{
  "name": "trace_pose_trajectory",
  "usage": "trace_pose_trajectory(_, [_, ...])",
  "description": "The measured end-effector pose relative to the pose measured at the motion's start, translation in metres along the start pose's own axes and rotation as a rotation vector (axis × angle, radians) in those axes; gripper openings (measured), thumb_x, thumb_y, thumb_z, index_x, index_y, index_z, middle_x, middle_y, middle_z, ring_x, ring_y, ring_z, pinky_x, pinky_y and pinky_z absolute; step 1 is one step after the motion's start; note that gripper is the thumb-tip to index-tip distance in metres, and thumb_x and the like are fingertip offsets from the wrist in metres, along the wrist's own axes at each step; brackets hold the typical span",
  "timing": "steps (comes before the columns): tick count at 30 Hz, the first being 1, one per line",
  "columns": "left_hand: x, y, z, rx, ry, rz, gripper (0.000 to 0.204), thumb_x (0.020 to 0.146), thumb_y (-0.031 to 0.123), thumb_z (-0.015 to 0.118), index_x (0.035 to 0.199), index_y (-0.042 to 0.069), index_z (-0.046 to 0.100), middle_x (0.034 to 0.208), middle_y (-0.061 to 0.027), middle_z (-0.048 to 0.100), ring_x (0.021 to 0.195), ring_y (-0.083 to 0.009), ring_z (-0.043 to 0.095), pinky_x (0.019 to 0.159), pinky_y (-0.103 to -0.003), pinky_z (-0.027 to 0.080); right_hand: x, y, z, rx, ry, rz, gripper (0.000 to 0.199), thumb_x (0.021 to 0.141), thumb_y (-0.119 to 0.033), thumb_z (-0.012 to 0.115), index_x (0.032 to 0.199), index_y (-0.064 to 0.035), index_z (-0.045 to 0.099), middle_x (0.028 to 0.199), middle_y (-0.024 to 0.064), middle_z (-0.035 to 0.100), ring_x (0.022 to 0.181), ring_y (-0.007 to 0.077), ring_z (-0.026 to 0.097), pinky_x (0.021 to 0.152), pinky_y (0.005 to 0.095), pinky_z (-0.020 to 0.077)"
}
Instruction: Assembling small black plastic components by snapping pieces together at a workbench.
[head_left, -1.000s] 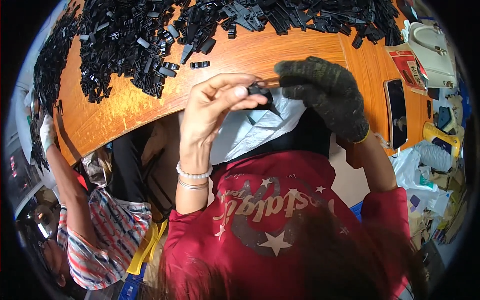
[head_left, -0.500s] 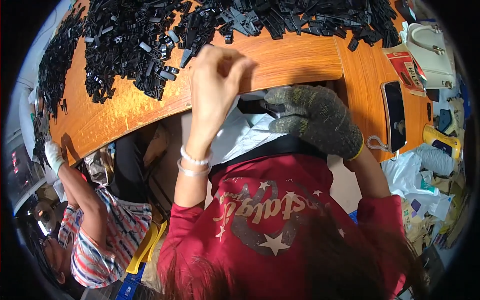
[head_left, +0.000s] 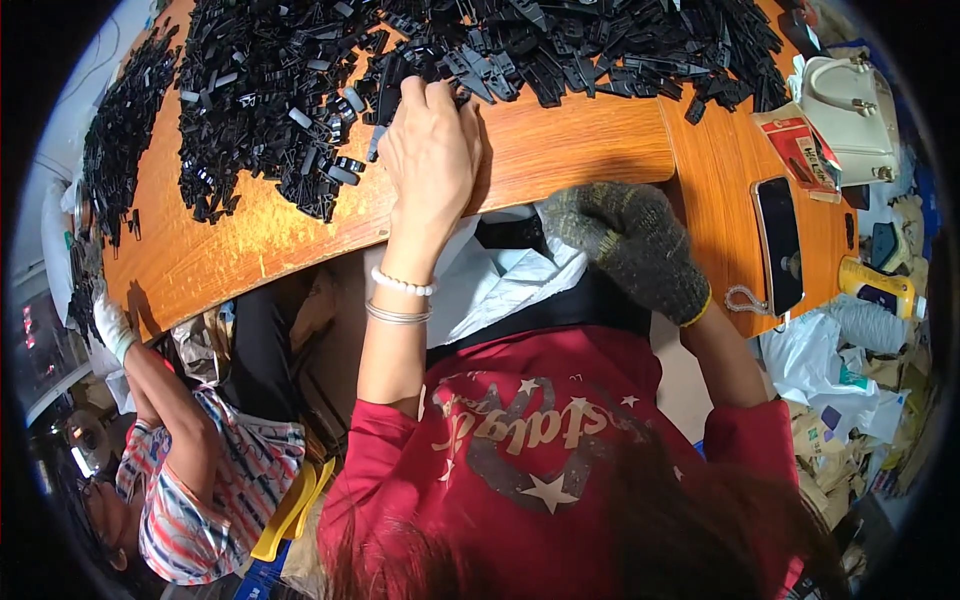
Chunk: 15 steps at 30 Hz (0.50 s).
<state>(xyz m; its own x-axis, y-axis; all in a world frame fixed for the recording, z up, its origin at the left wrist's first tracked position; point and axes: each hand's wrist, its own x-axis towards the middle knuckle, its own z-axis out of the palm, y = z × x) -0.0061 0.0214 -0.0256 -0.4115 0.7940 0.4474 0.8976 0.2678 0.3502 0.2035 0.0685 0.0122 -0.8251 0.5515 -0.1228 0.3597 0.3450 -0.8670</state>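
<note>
Big heap of black plastic clips (head_left: 450, 60) covers the far side of the worktop (head_left: 560, 150), left hand (head_left: 430, 150) digging into its edge, grip hidden, gloved right hand (head_left: 630, 245) curled near the lap, can't tell if holding anything, so plenty looks unsorted.

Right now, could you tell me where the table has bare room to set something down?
Bare wood lies between the left hand and the phone, and along the near edge left of that hand. The far side is crowded with black plastic parts.
</note>
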Motion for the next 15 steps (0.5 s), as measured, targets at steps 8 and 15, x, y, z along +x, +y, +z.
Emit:
trace_pose_trajectory(8, [0.016,0.000,-0.001,-0.144,0.047,0.190,0.023,0.077,0.008,0.065,0.097,0.003,0.058,0.095,-0.0146,0.051,0.085,-0.0307,0.057,0.065,-0.041,0.049,0.008,0.012,0.006,-0.059,0.154,-0.135,0.023,0.089,-0.022,0.060,0.101,-0.0042,0.068,0.097,0.0121,0.069,0.087,0.0279,0.066,0.080,0.0359,0.0519])
trace_pose_trajectory(15, [0.016,-0.045,-0.024,0.128,0.086,-0.226,0.024,0.079,0.024,0.073,0.085,0.001,0.066,0.087,-0.0155,0.061,0.076,-0.0330,0.061,0.068,-0.041,0.048,0.013,0.008,0.007,0.152,0.060,0.125,0.024,0.086,-0.003,0.062,0.109,0.0015,0.065,0.103,0.0113,0.070,0.095,0.0165,0.065,0.086,0.0301,0.0507])
